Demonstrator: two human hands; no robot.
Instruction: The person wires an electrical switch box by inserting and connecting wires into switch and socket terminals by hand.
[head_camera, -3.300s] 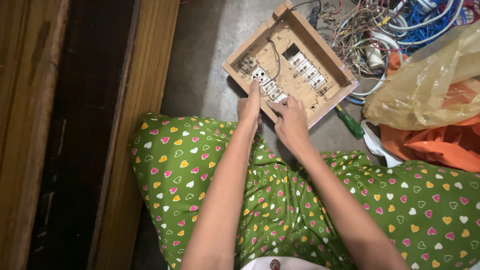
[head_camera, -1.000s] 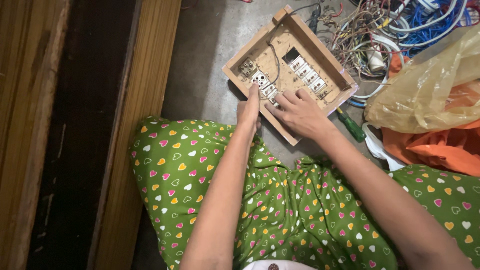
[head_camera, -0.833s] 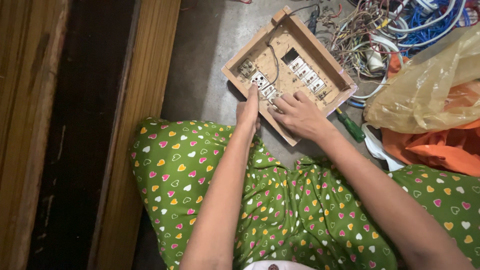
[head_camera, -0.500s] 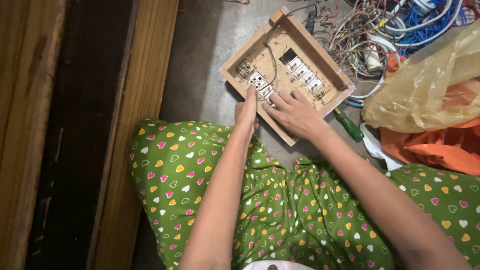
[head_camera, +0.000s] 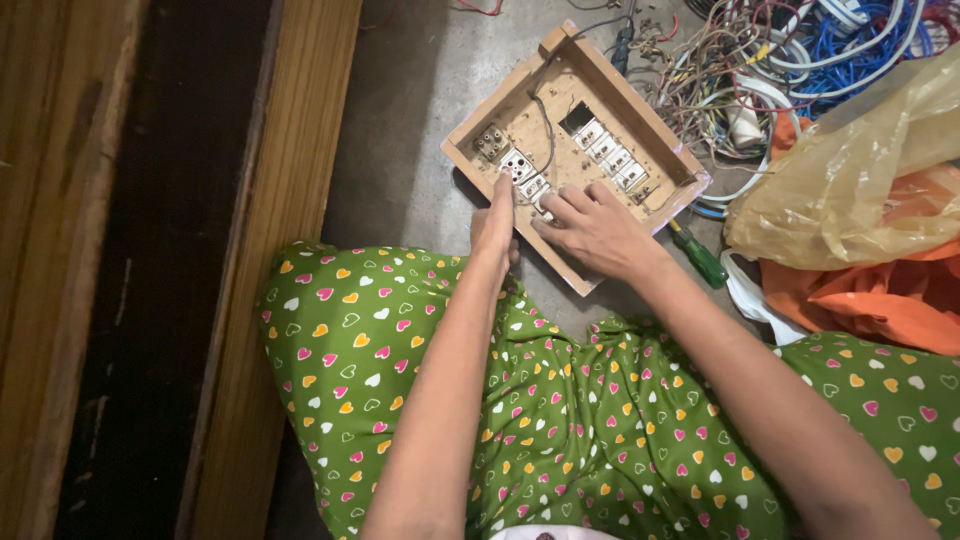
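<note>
A shallow wooden switch box (head_camera: 655, 125) lies open on the grey floor, tilted diagonally. Two rows of white switch modules (head_camera: 608, 158) sit inside it, with a thin dark wire looping between them. My left hand (head_camera: 495, 225) rests on the box's near edge, its fingers stretched up to the lower row of switches. My right hand (head_camera: 592, 225) lies over the box's lower corner, fingertips pressing on the white switches beside the left hand. Neither hand holds a tool.
A green-handled screwdriver (head_camera: 698, 258) lies right of the box. A tangle of wires (head_camera: 760, 60) fills the top right, above a yellow plastic bag (head_camera: 860, 190) and orange cloth (head_camera: 860, 300). A wooden frame (head_camera: 270, 250) runs along the left. Green heart-patterned fabric (head_camera: 400, 380) covers my legs.
My right hand has moved from the box's near edge up onto the lower corner, fingers now on the switches. My left hand has stayed in place.
</note>
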